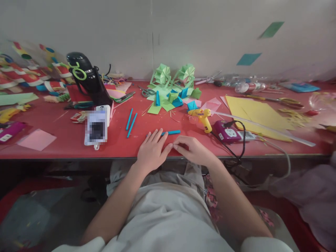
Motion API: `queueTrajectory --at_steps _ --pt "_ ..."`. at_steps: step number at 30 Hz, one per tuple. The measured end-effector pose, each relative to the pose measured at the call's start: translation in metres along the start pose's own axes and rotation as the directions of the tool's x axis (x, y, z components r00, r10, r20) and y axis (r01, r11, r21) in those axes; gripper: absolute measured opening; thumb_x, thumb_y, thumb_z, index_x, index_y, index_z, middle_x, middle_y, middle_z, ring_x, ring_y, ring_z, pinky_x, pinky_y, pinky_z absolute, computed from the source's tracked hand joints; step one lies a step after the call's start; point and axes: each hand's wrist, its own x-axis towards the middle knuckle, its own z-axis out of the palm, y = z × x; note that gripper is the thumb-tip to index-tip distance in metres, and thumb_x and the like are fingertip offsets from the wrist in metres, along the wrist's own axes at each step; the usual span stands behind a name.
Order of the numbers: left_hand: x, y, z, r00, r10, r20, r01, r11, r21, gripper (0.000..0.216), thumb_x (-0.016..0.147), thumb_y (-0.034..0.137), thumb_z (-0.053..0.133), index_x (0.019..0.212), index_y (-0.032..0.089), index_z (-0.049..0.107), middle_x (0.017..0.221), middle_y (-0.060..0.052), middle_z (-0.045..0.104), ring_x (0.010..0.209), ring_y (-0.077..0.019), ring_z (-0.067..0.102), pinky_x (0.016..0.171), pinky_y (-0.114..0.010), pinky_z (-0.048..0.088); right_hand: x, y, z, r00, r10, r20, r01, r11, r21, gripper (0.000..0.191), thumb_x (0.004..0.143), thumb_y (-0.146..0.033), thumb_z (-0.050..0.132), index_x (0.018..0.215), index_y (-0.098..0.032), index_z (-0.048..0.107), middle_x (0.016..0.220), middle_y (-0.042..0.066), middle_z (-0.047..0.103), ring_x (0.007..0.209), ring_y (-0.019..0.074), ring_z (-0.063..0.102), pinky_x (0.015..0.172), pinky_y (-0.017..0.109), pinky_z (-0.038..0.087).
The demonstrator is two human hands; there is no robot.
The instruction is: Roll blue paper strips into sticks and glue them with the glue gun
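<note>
My left hand (153, 151) lies palm down at the table's front edge. Its fingers are stretched out over a thin blue paper tube (172, 132), whose right end sticks out past them. My right hand (193, 148) is just right of it, thumb and forefinger pinched together near my left thumb; anything between those fingertips is too small to make out. Two more slim blue tubes, a rear one (129, 119) and a front one (132, 125), lie to the left. Behind my right hand stands a yellow hot glue gun (201, 117).
A phone (96, 127) and a black bottle (88, 77) stand left. Green folded paper shapes (162, 75) are at the back. Yellow sheets (252, 112), a clear glue stick (267, 129) and a purple power strip (227, 132) with a looping cable are on the right.
</note>
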Motion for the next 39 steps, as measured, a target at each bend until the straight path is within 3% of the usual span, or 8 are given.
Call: queueTrajectory --at_steps 11,14,17,21,25,28,33,39 --pt "0.0 0.0 0.001 1.0 0.009 -0.005 -0.009 1.0 0.026 0.057 0.105 0.049 0.03 0.149 0.017 0.048 0.159 -0.012 0.041 0.148 -0.0286 0.037 0.122 -0.05 0.031 0.007 -0.005 0.001 0.993 0.115 -0.003 -0.115 0.986 -0.124 0.017 0.085 -0.022 0.055 0.069 -0.019 0.057 0.064 -0.002 0.061 0.058 0.0117 0.052 0.057 0.025 0.04" --pt "0.0 0.0 0.001 1.0 0.013 0.0 -0.013 1.0 0.027 0.058 0.105 0.05 0.03 0.15 0.017 0.047 0.16 -0.012 0.04 0.149 -0.0288 0.037 0.123 -0.05 0.031 0.011 -0.001 -0.001 0.985 0.121 -0.126 -0.146 0.966 -0.216 0.017 0.086 -0.022 0.053 0.071 -0.019 0.058 0.067 0.001 0.062 0.061 0.0142 0.054 0.059 0.027 0.042" --pt "0.0 -0.001 0.001 0.999 0.034 0.009 -0.034 0.999 0.042 0.058 0.105 0.049 0.031 0.15 0.017 0.046 0.16 -0.013 0.039 0.149 -0.0294 0.036 0.123 -0.051 0.03 0.016 0.005 0.003 0.956 0.004 -0.295 -0.121 0.918 -0.377 0.02 0.091 -0.025 0.049 0.089 -0.018 0.068 0.092 0.01 0.072 0.086 0.0228 0.066 0.077 0.034 0.051" --pt "0.0 -0.001 0.002 0.999 0.045 0.001 -0.045 0.996 0.07 0.057 0.104 0.045 0.034 0.15 0.015 0.046 0.161 -0.014 0.038 0.149 -0.0306 0.036 0.123 -0.054 0.028 0.018 0.013 0.017 0.987 -0.111 -0.118 0.044 0.884 -0.465 0.043 0.1 -0.029 0.038 0.134 -0.017 0.061 0.146 0.014 0.057 0.137 0.0272 0.051 0.112 0.046 0.043" --pt "0.0 -0.004 0.001 0.998 0.056 0.008 -0.057 0.997 0.059 0.057 0.104 0.042 0.034 0.153 0.013 0.04 0.16 -0.015 0.037 0.149 -0.0297 0.036 0.122 -0.055 0.029 0.015 0.022 0.027 0.999 -0.017 -0.049 -0.009 0.872 -0.49 0.051 0.101 -0.028 0.033 0.147 -0.016 0.05 0.155 0.013 0.047 0.146 0.026 0.041 0.122 0.054 0.031" --pt "0.005 -0.011 -0.006 0.998 0.059 0.021 -0.06 0.998 0.023 0.05 0.105 0.031 0.033 0.149 0.012 0.047 0.158 -0.014 0.042 0.147 -0.0289 0.04 0.121 -0.053 0.032 0.015 0.027 0.025 0.998 -0.016 -0.066 -0.017 0.882 -0.47 0.049 0.101 -0.023 0.033 0.145 -0.018 0.054 0.152 0.011 0.052 0.144 0.0246 0.045 0.122 0.054 0.03" --pt "0.026 -0.032 -0.022 0.998 0.065 0.025 -0.063 0.995 -0.077 0.033 0.099 0.02 0.046 0.119 0.021 0.072 0.134 -0.008 0.066 0.121 -0.0251 0.063 0.104 -0.04 0.051 0.028 0.031 0.011 0.988 -0.062 -0.138 0.005 0.925 -0.381 0.032 0.097 -0.02 0.048 0.116 -0.02 0.074 0.123 0.012 0.072 0.116 0.0264 0.065 0.102 0.046 0.049" --pt "0.066 -0.055 -0.039 0.976 0.108 0.189 -0.059 0.966 -0.25 0.014 0.087 0.019 0.065 0.097 0.019 0.074 0.1 -0.006 0.072 0.093 -0.0221 0.068 0.082 -0.034 0.053 0.06 0.045 -0.011 1.0 0.012 -0.02 -0.016 0.985 -0.174 0.019 0.083 -0.018 0.066 0.099 -0.017 0.076 0.094 0.008 0.074 0.083 0.0193 0.067 0.079 0.034 0.054"
